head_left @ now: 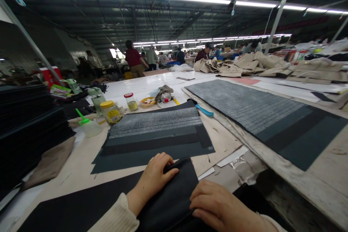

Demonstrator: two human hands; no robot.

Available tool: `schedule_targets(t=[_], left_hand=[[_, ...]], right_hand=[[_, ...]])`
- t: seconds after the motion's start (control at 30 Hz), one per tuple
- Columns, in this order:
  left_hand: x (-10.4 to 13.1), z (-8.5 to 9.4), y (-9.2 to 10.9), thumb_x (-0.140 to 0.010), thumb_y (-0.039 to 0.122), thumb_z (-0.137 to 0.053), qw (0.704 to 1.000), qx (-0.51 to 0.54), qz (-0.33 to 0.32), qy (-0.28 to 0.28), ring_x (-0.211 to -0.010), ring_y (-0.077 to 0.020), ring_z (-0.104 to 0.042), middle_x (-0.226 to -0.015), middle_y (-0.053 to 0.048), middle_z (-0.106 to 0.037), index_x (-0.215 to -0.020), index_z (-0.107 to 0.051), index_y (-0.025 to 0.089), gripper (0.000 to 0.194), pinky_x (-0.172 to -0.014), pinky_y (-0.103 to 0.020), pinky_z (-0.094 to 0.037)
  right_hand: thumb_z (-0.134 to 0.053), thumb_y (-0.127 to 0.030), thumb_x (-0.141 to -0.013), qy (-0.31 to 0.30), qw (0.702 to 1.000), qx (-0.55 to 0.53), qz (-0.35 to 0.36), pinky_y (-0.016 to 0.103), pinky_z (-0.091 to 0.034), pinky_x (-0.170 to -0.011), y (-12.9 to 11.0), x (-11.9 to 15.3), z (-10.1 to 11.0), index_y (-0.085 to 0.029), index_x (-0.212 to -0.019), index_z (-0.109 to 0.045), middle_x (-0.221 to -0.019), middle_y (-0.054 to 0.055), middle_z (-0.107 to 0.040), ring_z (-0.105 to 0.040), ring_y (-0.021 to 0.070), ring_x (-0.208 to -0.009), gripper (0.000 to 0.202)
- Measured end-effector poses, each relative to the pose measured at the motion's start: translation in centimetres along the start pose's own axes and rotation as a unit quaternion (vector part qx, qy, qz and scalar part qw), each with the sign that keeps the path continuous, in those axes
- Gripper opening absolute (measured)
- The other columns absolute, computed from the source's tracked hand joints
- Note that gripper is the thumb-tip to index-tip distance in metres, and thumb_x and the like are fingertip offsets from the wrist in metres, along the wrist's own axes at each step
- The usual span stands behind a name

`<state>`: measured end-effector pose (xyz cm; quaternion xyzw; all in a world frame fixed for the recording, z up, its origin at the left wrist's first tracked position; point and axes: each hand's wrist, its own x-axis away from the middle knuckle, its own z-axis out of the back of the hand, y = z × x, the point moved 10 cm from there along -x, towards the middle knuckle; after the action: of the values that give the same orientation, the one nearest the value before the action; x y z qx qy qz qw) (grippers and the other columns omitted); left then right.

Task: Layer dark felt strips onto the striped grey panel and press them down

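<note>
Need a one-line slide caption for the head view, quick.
Left hand and right hand on a smooth black flexible sheet, grey-speckled dark flat panels lying beyond.

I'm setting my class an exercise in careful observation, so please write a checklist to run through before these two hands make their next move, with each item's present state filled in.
1. Left hand on the black piece: ok.
2. Right hand at the black piece's right edge: ok, fingers curled there.
3. Black piece flat between the hands: not ok, it looks curved or folded.
4. Stacked grey-and-dark panels with edges flush: not ok, they are offset at the near left corner.
5. Green-tipped bottle clear of both hands: ok.
6. Underside of the black piece: cannot tell, hidden.
</note>
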<state>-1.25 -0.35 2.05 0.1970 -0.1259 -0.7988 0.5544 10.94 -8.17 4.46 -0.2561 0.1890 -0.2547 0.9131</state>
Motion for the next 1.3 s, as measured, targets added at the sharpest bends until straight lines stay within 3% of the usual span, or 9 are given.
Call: schedule_targets(t=[0.17,0.27,0.37,0.6,0.83,0.93,1.03,1.17,1.3], left_hand=[[0.4,0.7,1.4,-0.078,0.017,-0.057,0.999,0.033,-0.04,-0.006,-0.086,-0.0181,-0.049,-0.087,-0.001,-0.056,-0.082,-0.053,0.02,0.006,-0.076,-0.032,-0.036],[0.8,0.9,2.6,-0.076,0.008,-0.053,0.995,0.056,-0.082,-0.02,-0.087,-0.0164,-0.049,-0.089,0.0,-0.056,-0.082,-0.052,0.02,0.013,-0.078,-0.03,-0.035],[1.2,0.6,3.3,-0.078,0.013,-0.055,0.99,0.066,-0.117,-0.047,-0.081,-0.0158,-0.049,-0.083,0.0,-0.057,-0.078,-0.051,0.019,0.007,-0.076,-0.029,-0.036],[1.3,0.6,3.7,-0.08,0.026,-0.058,0.986,0.075,-0.141,-0.047,-0.078,-0.016,-0.049,-0.078,-0.001,-0.057,-0.074,-0.052,0.018,0.012,-0.071,-0.027,-0.038],[1.1,0.8,3.4,-0.08,0.026,-0.057,0.99,0.065,-0.118,-0.029,-0.079,-0.0171,-0.052,-0.081,-0.002,-0.058,-0.079,-0.053,0.019,0.008,-0.072,-0.028,-0.041],[0.6,1.2,1.4,-0.082,0.024,-0.052,0.998,0.041,-0.048,0.026,-0.084,-0.0188,-0.053,-0.087,-0.003,-0.058,-0.092,-0.054,0.02,0.012,-0.075,-0.031,-0.042],[0.2,1.1,0.1,-0.083,0.024,-0.049,0.999,0.012,-0.012,0.052,-0.084,-0.0195,-0.053,-0.087,-0.003,-0.058,-0.093,-0.055,0.02,0.012,-0.076,-0.032,-0.043],[0.1,0.7,0.0,-0.084,0.026,-0.048,0.999,-0.006,-0.023,0.044,-0.084,-0.0194,-0.053,-0.087,-0.003,-0.057,-0.092,-0.056,0.021,0.012,-0.075,-0.032,-0.042],[0.1,0.5,0.0,-0.085,0.027,-0.047,0.999,-0.013,-0.028,0.041,-0.083,-0.0192,-0.052,-0.087,-0.003,-0.057,-0.091,-0.056,0.021,0.012,-0.075,-0.033,-0.042]], right_hand=[[-0.051,-0.028,-0.086,-0.001,1.0,-0.026,-0.005,0.022,-0.041,-0.082,0.2,0.2,0.4,-0.02,-0.09,-0.064,-0.094,0.002,-0.064,-0.056,0.0127,-0.089,0.016],[-0.045,-0.027,-0.089,0.067,0.997,-0.031,-0.035,0.024,-0.043,-0.081,1.8,-0.3,2.3,-0.02,-0.092,-0.064,-0.091,0.003,-0.064,-0.056,0.0133,-0.088,0.02],[-0.039,-0.018,-0.089,0.142,0.987,0.002,-0.07,0.027,-0.044,-0.083,4.1,-1.1,4.3,-0.02,-0.105,-0.061,-0.097,0.006,-0.061,-0.055,0.0148,-0.093,0.027],[-0.042,-0.011,-0.085,-0.02,0.986,0.165,-0.014,0.03,-0.041,-0.079,5.4,-5.4,0.9,-0.025,-0.111,-0.06,-0.093,0.005,-0.056,-0.049,0.0161,-0.088,0.035],[-0.044,-0.026,-0.089,-0.063,0.98,0.186,-0.004,0.028,-0.041,-0.071,5.9,-7.9,0.2,-0.027,-0.116,-0.057,-0.084,0.004,-0.054,-0.051,0.0156,-0.078,0.031],[-0.042,-0.017,-0.087,0.006,0.995,0.098,-0.033,0.028,-0.042,-0.08,6.7,-6.6,1.6,-0.024,-0.12,-0.054,-0.091,0.004,-0.056,-0.053,0.0148,-0.087,0.036],[-0.041,-0.018,-0.087,0.085,0.992,0.039,-0.086,0.032,-0.039,-0.094,7.4,-2.5,2.9,-0.021,-0.126,-0.047,-0.111,0.008,-0.055,-0.049,0.0162,-0.105,0.04],[-0.048,-0.022,-0.084,0.071,0.988,0.061,-0.119,0.039,-0.03,-0.103,6.0,3.3,1.8,-0.022,-0.13,-0.043,-0.131,0.008,-0.045,-0.038,0.0204,-0.122,0.046],[-0.048,-0.019,-0.084,0.067,0.99,0.071,-0.105,0.041,-0.032,-0.102,4.1,4.8,0.8,-0.027,-0.125,-0.047,-0.126,0.005,-0.051,-0.041,0.0199,-0.118,0.041]])
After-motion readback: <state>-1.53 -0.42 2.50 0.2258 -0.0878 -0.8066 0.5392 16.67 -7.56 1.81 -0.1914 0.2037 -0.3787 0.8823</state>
